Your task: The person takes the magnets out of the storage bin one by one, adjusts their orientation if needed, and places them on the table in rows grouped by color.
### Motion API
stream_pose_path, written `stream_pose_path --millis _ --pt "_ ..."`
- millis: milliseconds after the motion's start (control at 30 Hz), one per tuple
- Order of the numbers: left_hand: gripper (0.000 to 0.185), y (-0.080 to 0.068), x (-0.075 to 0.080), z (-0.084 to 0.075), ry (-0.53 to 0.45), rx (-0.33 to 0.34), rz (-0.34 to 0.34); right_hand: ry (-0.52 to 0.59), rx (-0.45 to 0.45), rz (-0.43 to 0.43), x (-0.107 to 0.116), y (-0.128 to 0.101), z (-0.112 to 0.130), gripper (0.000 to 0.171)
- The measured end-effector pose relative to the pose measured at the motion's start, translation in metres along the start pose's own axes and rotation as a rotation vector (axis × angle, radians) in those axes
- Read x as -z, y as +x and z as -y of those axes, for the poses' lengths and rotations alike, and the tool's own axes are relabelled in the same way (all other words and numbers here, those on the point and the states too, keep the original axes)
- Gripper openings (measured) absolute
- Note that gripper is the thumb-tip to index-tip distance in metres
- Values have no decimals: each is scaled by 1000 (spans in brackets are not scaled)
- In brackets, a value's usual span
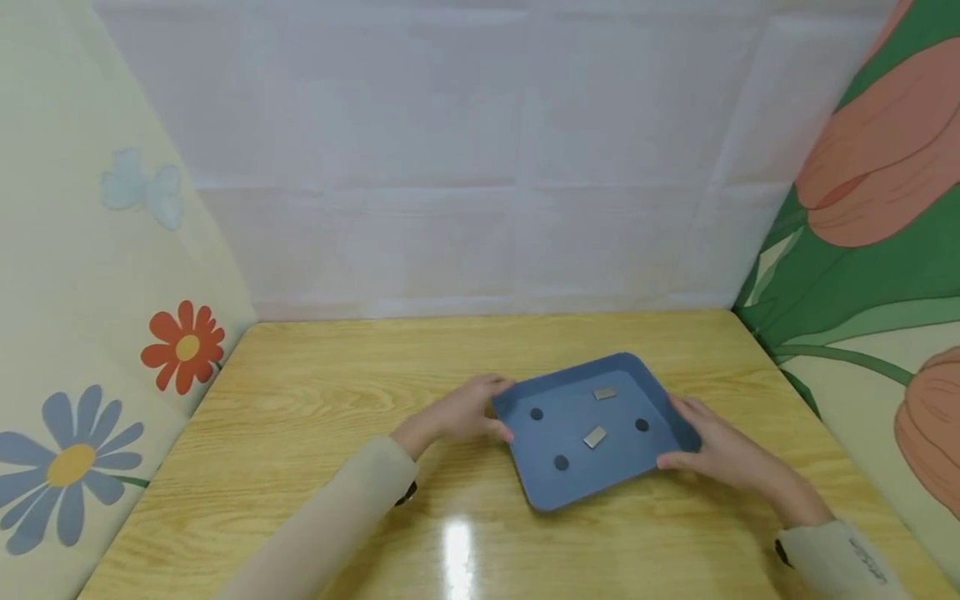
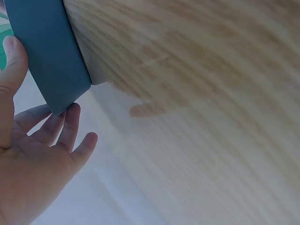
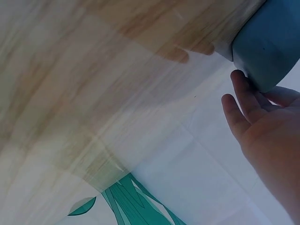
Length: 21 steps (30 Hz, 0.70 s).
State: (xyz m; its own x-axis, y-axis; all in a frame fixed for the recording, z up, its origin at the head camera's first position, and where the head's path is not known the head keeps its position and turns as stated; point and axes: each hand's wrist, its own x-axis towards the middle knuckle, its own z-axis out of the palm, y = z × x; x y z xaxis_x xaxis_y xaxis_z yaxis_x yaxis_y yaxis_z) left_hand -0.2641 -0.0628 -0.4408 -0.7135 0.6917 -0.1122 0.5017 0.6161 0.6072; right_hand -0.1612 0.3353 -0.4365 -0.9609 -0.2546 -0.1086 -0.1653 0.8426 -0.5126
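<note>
A shallow blue rectangular plastic tray [image 1: 675, 417] with rounded corners sits a little right of the middle of the pale wooden bench [image 1: 300, 400], turned at an angle to its edges. The person's left hand [image 1: 468, 408] holds the tray's left end, thumb over the rim and the other fingers [image 2: 70, 126] loosely spread under the corner. The right hand [image 1: 716, 450] holds the right end in the same way, its fingers [image 3: 241, 101] only slightly curled against the outer wall. Neither grasp looks tight; it reads more as a steadying hold from both sides. Whether the tray is resting on the bench or lifted just off it cannot be told.

Inside the tray lie five small loose pieces: three dark round discs [image 1: 536, 414] and two small silvery rectangular blocks [image 1: 595, 437]. The discs are spread apart, one near the left end, one toward the near edge and one near the right end. The blocks lie near the middle, one farther back than the other, and nothing touches anything else.

The likely trouble is a tilt. The wall is low and the pieces are free, so an uneven lift could send them sliding into a corner or over the rim. With such a light hold, one end could also slip. If the pieces are magnets, as they appear, sliding could snap them together.
</note>
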Motion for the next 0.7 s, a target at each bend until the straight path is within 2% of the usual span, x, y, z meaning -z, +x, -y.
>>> stream_pose_path --millis 433,700 --pt "91 21 13 2 25 12 63 -20 -40 -26 0 1 4 113" --pt "87 33 19 6 5 43 69 -37 -46 -40 1 5 3 113"
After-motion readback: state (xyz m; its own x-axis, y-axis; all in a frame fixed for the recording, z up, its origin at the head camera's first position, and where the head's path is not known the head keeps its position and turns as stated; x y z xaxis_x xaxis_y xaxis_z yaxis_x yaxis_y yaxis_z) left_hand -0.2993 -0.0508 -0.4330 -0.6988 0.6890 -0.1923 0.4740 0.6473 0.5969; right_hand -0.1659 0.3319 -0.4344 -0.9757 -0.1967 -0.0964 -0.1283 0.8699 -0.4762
